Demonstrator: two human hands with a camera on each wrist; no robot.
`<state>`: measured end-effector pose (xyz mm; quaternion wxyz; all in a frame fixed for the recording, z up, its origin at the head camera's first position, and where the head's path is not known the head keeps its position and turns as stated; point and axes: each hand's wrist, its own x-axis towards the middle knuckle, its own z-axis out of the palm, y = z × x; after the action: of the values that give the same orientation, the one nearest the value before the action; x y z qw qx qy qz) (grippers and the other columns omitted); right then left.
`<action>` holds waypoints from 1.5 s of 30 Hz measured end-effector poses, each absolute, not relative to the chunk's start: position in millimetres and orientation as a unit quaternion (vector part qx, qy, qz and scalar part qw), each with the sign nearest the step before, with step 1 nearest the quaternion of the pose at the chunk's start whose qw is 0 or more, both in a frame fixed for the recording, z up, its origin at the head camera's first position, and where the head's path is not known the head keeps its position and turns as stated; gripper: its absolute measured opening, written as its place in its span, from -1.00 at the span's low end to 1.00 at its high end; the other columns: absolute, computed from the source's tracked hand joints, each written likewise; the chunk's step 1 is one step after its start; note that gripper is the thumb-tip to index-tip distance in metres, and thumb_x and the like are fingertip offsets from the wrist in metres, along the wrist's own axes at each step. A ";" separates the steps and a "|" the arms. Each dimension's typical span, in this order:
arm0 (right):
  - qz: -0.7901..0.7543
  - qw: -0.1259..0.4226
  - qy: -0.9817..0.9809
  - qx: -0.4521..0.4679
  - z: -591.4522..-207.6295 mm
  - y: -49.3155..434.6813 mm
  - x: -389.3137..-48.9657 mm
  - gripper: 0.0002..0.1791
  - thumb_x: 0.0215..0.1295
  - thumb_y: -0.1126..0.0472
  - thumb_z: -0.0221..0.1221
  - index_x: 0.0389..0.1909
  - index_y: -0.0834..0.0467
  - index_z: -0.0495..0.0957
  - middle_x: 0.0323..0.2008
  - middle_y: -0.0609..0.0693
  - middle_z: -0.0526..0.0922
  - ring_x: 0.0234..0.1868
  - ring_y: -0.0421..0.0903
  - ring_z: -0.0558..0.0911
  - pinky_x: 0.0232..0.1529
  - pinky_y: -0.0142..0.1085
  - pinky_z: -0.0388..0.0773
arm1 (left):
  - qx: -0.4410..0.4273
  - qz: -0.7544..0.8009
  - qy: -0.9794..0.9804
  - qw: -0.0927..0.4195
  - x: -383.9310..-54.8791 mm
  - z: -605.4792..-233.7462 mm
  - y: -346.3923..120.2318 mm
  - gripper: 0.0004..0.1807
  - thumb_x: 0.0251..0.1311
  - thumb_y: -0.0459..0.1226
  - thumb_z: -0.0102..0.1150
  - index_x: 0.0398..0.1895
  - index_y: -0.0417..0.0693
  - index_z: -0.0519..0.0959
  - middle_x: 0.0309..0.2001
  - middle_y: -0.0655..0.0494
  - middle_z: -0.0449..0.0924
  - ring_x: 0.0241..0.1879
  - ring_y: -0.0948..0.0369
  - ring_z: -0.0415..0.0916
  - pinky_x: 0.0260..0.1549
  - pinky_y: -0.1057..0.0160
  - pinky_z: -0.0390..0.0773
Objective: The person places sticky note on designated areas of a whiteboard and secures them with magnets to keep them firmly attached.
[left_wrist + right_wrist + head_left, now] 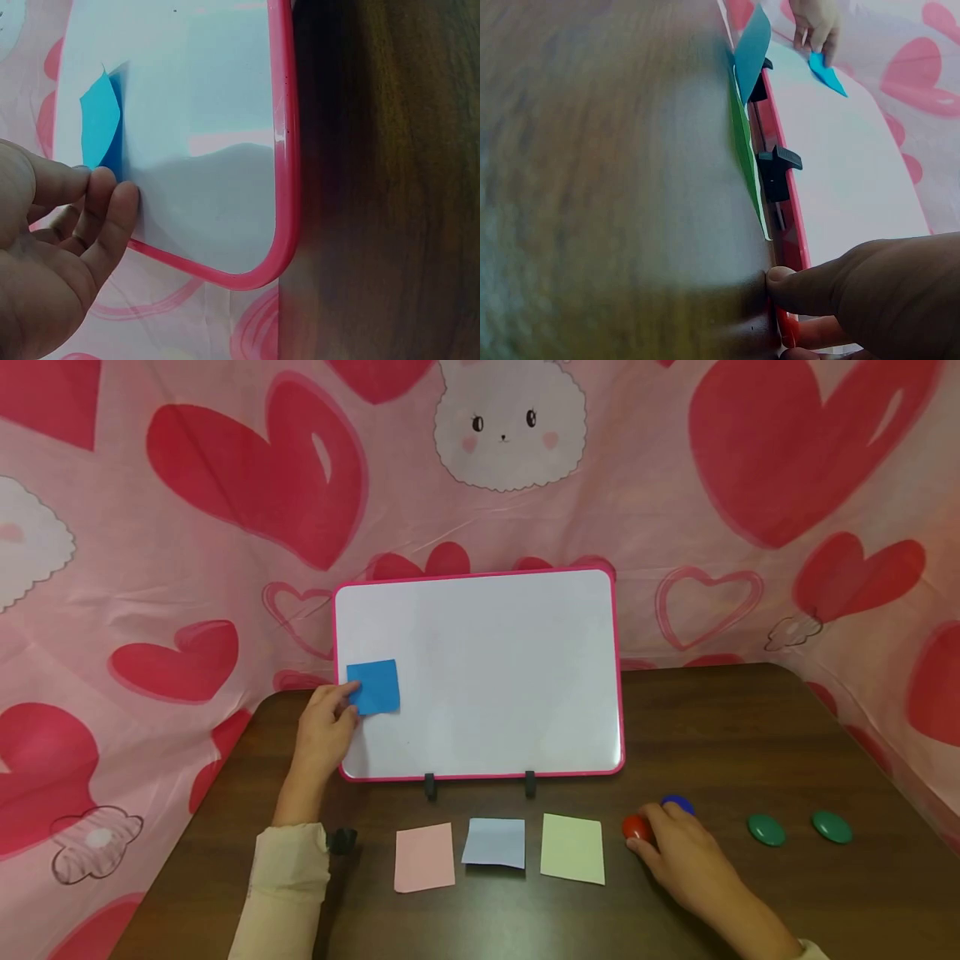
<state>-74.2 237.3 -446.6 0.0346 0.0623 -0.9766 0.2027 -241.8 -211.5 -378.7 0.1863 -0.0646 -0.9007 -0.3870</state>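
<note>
My left hand (324, 733) pinches the left edge of a bright blue sticky note (378, 687) against the left part of a whiteboard (498, 672) with a pink frame. In the left wrist view the note (101, 120) bows away from the board at its free end. My right hand (690, 867), low over the table at the right, grips a round red magnet (634, 827) between thumb and fingers. Just behind those fingers lies a dark blue magnet (679, 802), partly covered by the hand. The right wrist view shows only a bit of the red magnet (786, 326).
Pink (424, 858), pale blue (495, 842) and pale green (572, 849) sticky notes lie in front of the board. Two green magnets (767, 830) (832, 827) are at the right. Black clips (530, 784) hold the board's lower edge. A small black object (343, 841) sits beside the left sleeve.
</note>
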 end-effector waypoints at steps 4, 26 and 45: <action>0.203 0.030 -0.977 0.061 -445.9 235.6 -74.9 -0.56 0.16 0.11 0.45 -0.05 0.28 0.58 -0.33 0.02 0.49 -0.35 -0.05 0.46 -0.33 -0.09 0.53 | -0.061 -0.385 -0.904 0.176 -242.0 -378.8 -213.3 -0.58 0.39 -0.47 0.03 0.29 -0.29 0.52 0.11 -0.21 0.45 -0.06 -0.08 0.44 -0.04 -0.01 0.45; 0.223 0.042 -0.971 0.072 -442.3 233.2 -77.2 -0.58 0.13 0.06 0.48 -0.06 0.18 0.62 -0.24 -0.03 0.59 -0.24 -0.03 0.57 -0.20 0.04 0.59 | -0.049 -0.366 -0.916 0.159 -240.9 -376.9 -207.3 -0.54 0.42 -0.45 0.00 0.36 -0.27 0.46 0.18 -0.23 0.36 0.20 -0.18 0.39 0.17 -0.15 0.44; 0.271 0.063 -0.957 0.084 -413.9 203.4 -92.8 -0.53 0.13 0.10 0.49 0.04 0.15 0.63 -0.16 -0.06 0.58 -0.22 -0.11 0.55 -0.23 -0.19 0.65 | -0.041 -0.365 -0.917 0.157 -239.9 -375.7 -209.2 -0.54 0.42 -0.42 0.00 0.37 -0.22 0.47 0.19 -0.19 0.36 0.20 -0.16 0.40 0.16 -0.14 0.45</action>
<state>-92.8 203.4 -413.9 0.0633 0.0836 -0.9570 0.2705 -239.9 -209.2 -375.7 0.1571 -0.0409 -0.9169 -0.3645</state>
